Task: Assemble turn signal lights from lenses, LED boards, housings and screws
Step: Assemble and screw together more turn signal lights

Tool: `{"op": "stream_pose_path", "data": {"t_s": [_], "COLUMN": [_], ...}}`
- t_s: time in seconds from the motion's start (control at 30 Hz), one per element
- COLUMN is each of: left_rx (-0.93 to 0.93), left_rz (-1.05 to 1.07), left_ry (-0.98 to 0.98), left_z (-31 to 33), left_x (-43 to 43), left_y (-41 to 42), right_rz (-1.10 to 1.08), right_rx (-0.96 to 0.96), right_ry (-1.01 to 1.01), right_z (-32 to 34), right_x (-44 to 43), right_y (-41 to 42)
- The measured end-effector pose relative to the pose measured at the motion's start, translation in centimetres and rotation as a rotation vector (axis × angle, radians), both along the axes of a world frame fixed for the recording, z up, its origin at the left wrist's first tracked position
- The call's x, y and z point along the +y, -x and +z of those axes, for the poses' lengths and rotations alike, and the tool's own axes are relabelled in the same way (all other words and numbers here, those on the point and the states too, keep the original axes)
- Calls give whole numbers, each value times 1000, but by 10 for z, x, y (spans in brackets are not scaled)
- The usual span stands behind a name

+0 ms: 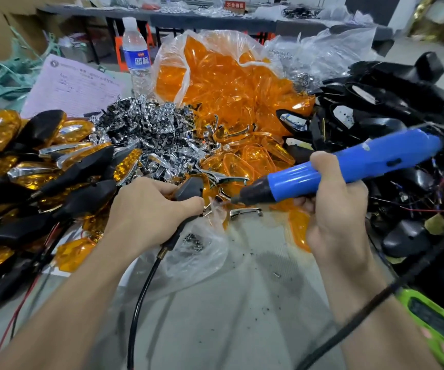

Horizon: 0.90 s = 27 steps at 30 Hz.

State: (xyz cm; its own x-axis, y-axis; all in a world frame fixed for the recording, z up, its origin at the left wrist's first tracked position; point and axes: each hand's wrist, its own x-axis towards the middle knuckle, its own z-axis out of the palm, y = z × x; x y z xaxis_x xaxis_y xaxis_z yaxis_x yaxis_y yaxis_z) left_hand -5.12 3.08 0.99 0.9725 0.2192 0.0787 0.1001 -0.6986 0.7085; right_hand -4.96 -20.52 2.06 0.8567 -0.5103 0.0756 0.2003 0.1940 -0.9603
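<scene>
a: what does the left hand (148, 206) have hold of?
b: its fingers are curled round a black housing (188, 189), which it holds just above the grey table (242, 303) at the near edge of the parts heap. a stalk and a black cable (146, 284) run down from the housing toward the person.
a: and the right hand (330, 209)?
b: it is wrapped round a blue electric screwdriver (349, 161), with the thumb over the top of the barrel. the tool lies tilted with its dark nose pointing left, and the bit tip sits right beside the housing. whether it meets a screw cannot be told, because the left fingers hide that spot.
a: where are the other parts?
b: orange lenses (228, 84) spill out of a clear bag behind the hands. left of them is a pile of chrome reflectors (148, 132). at the far left, finished lights (42, 166) with orange fronts and black backs lie stacked. on the right is a heap of spare housings (389, 102), tangled with red and black wires.
a: screws?
b: a small clear screw bag (195, 240) lies on the table just below the left hand.
a: anything else?
b: a water bottle (136, 54) stands behind the reflectors, beside a printed sheet (74, 86). a green-framed object (434, 324) lies at the near right, and a black cord (362, 305) passes just beside it.
</scene>
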Motion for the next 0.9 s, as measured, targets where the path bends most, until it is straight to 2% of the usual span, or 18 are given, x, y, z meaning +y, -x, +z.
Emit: {"op": "stream_pose_path", "data": {"t_s": [0.1,0.17,0.47,0.9], "left_rx": [0,6,26,16], "left_rz": [6,19,74,102], "left_ry": [0,9,46,48], "left_z": [-2,-4,-5,-3], "left_x": [2,2,2,2], "left_y": [-2,-3,-4,-4], "right_rz": [14,40,160,172], "right_rx": [12,2,-75,-118], "right_ry": [-282,-346,-215,-163], "right_z": [2,4,2,1], "right_x": [-2,-3,7,7], "right_y": [0,0,5,7]}}
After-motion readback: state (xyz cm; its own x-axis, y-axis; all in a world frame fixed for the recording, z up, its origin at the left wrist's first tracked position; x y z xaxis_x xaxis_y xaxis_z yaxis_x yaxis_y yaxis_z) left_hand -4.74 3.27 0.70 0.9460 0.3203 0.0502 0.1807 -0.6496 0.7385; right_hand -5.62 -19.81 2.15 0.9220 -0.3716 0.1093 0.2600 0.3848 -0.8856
